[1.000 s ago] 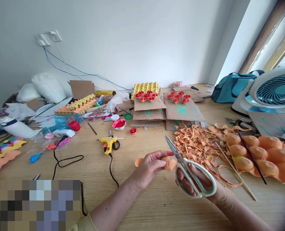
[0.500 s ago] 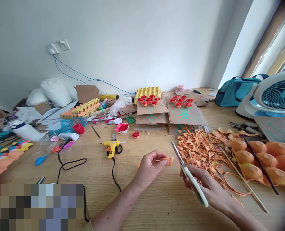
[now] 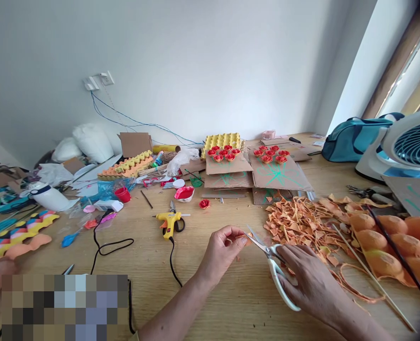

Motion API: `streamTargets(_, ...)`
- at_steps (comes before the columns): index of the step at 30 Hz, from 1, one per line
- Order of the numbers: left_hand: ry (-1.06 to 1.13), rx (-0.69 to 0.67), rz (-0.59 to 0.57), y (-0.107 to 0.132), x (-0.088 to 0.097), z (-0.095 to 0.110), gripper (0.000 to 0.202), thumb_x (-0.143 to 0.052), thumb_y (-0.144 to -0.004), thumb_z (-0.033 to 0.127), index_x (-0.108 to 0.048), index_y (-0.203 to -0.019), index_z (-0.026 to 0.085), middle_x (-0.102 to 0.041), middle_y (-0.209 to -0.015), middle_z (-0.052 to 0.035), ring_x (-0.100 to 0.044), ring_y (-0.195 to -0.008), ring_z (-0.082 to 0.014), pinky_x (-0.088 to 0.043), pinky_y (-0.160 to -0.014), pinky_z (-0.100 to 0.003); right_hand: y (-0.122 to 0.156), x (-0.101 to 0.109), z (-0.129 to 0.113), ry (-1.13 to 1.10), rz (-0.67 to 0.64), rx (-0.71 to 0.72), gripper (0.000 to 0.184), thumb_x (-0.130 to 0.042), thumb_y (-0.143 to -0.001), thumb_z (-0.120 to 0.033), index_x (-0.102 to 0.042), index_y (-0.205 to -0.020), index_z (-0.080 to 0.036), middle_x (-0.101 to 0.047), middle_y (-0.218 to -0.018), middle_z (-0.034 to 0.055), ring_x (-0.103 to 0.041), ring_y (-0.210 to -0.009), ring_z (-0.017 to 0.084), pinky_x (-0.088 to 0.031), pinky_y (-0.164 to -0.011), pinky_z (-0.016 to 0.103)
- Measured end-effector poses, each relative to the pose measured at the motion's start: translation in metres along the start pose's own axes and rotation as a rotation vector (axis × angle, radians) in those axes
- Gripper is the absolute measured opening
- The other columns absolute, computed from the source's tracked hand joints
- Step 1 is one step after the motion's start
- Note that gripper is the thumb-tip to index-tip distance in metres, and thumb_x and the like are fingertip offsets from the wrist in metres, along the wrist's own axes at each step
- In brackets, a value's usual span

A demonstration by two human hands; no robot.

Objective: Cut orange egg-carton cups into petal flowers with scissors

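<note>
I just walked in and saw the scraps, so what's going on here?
The person's left hand pinches a small orange piece, and the right hand holds white-handled scissors, open, at it. Orange scraps are heaped just beyond. Farther back, red flowers sit on cardboard; a yellow glue gun lies to the left.

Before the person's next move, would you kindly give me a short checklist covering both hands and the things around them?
1. Scissors held in right hand: ok.
2. Orange piece pinched in left hand: ok.
3. Scissors open at the orange piece: ok.
4. Left hand safely clear of the scissors: cannot tell; the fingertips are very close.
5. Glue gun apart from both hands: ok, it lies off to the left.
6. Area just beyond the right hand free of scraps: not ok; orange scraps are piled there.
</note>
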State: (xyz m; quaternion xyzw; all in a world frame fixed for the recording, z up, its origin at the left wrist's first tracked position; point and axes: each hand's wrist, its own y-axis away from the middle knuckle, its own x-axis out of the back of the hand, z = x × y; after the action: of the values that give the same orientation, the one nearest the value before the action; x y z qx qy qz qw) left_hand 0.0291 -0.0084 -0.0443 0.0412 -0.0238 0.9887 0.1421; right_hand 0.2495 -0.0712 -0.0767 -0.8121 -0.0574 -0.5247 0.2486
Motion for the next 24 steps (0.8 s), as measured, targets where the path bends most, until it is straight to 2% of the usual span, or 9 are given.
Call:
streamTargets(4, 0.049, 0.021, -0.031, 0.002, -0.002, 0.004, 0.022, -0.073, -0.077, 0.038, -0.071, -0.081, 0.016, -0.07, -0.079, -0.0038, -0.058, -0.075, -0.0159, -0.045, -0.069, -0.025, 0.0, 0.002, -0.001, 0.018, 0.01, 0.017, 0.012, -0.06, -0.09, -0.032, -0.056, -0.095, -0.022, -0.064, -0.084, 0.005, -0.059, -0.078, 0.024, -0.04, -0.078, 0.039)
streamTargets(10, 0.143, 0.065, -0.071, 0.004, -0.006, 0.005, 0.025, -0.078, -0.074, 0.039, -0.073, -0.08, 0.016, -0.074, -0.083, -0.0058, -0.062, -0.081, -0.0185, -0.046, -0.079, -0.029, 0.0, 0.004, -0.005, 0.06, 0.082, 0.043, 0.014, -0.059, -0.091, -0.034, -0.057, -0.097, -0.022, -0.066, -0.084, 0.0049, -0.06, -0.078, 0.023, -0.038, -0.081, 0.039)
streamTargets(19, 0.316, 0.116, -0.117, 0.009, -0.013, 0.012, 0.027, -0.084, -0.07, 0.038, -0.075, -0.079, 0.015, -0.075, -0.08, -0.0051, -0.064, -0.078, -0.0172, -0.046, -0.082, -0.031, 0.001, 0.005, -0.007, 0.046, 0.092, 0.043, 0.02, -0.064, -0.086, -0.03, -0.058, -0.103, -0.022, -0.066, -0.09, 0.0059, -0.058, -0.084, 0.025, -0.038, -0.084, 0.041)
streamTargets(24, 0.354, 0.126, -0.155, 0.011, -0.014, 0.015, 0.029, -0.084, -0.069, 0.04, -0.076, -0.081, 0.015, -0.075, -0.08, -0.0061, -0.064, -0.077, -0.0174, -0.046, -0.083, -0.031, 0.001, 0.006, -0.008, 0.027, 0.108, 0.072, 0.023, -0.065, -0.084, -0.033, -0.057, -0.102, -0.022, -0.065, -0.091, 0.0053, -0.057, -0.084, 0.025, -0.038, -0.089, 0.043)
